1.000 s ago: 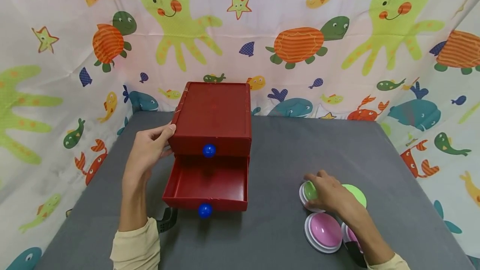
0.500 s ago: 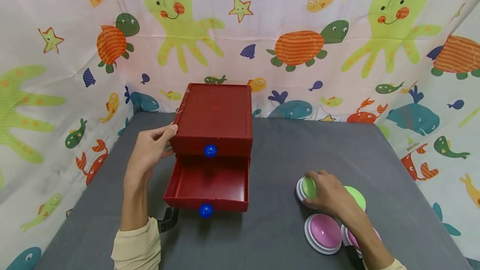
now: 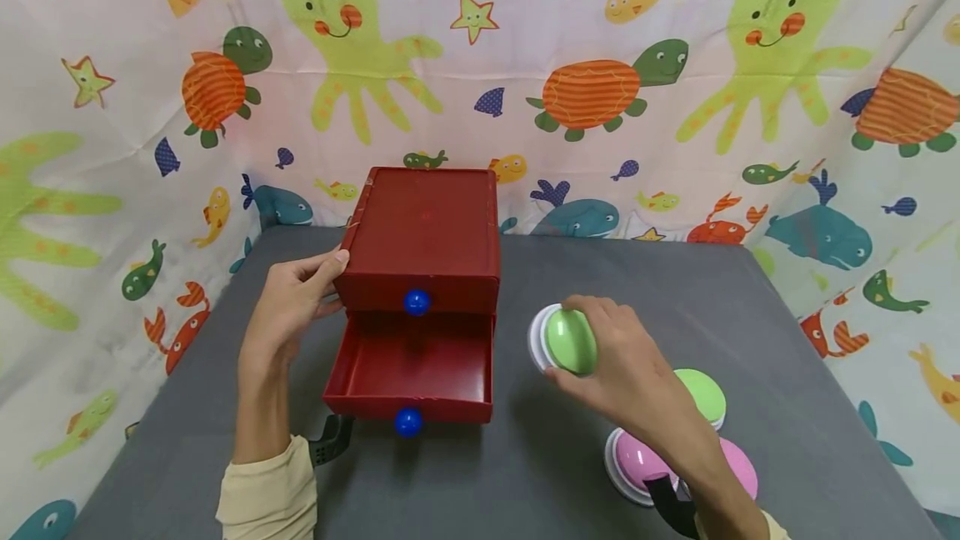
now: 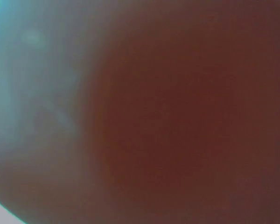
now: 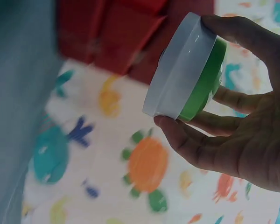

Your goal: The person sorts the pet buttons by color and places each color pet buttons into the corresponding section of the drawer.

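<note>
My right hand (image 3: 626, 352) holds a round push button with a green dome (image 3: 570, 342) and white base, tilted above the table. In the right wrist view, thumb and fingers grip its white rim (image 5: 177, 70). To its left stands a red drawer cabinet (image 3: 423, 227) with blue knobs; the lower drawer (image 3: 420, 369) is pulled out, and the upper one is closed. My left hand (image 3: 288, 298) holds the cabinet's front left edge, thumb at the corner, its other fingers partly hidden. The left wrist view is a reddish blur.
On the grey table (image 3: 555, 473), at the right, lie another green push button (image 3: 703, 394) and two pink ones, a nearer pink button (image 3: 637, 461) and a second pink button (image 3: 741, 467) partly behind my right forearm. A sea-animal printed curtain (image 3: 465, 107) borders the table.
My right hand has lifted the green push button from beside the others and carried it left toward the cabinet, tilting it. My left hand and the cabinet stay in place.
</note>
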Available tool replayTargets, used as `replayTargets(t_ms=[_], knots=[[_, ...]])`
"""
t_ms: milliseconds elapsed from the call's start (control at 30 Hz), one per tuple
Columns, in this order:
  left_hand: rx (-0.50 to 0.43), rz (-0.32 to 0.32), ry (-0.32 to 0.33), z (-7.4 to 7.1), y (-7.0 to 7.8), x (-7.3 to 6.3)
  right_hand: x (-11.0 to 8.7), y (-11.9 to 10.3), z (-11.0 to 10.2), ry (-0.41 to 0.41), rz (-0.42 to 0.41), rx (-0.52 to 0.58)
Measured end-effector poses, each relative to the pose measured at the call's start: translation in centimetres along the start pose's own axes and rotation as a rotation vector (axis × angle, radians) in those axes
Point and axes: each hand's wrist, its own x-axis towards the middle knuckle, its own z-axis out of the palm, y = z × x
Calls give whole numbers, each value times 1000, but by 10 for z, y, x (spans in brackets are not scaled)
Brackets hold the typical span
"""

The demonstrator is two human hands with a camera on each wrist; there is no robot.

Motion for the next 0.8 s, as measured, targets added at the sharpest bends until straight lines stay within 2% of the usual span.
replayTargets(t_ms=[100,300,467,600,800], knots=[[-5,-1,6,-2,-1,-1,5,-25,1,-24,-71,39],[-7,-6,10,0,-2,0,21,-73,14,-142,-220,90],[7,-9,22,1,-2,-1,38,-106,40,-199,-329,-11],[11,1,29,0,-1,-3,44,-126,63,-160,-409,-174],[7,18,29,-1,-2,-2,49,-141,94,1,-437,-359]])
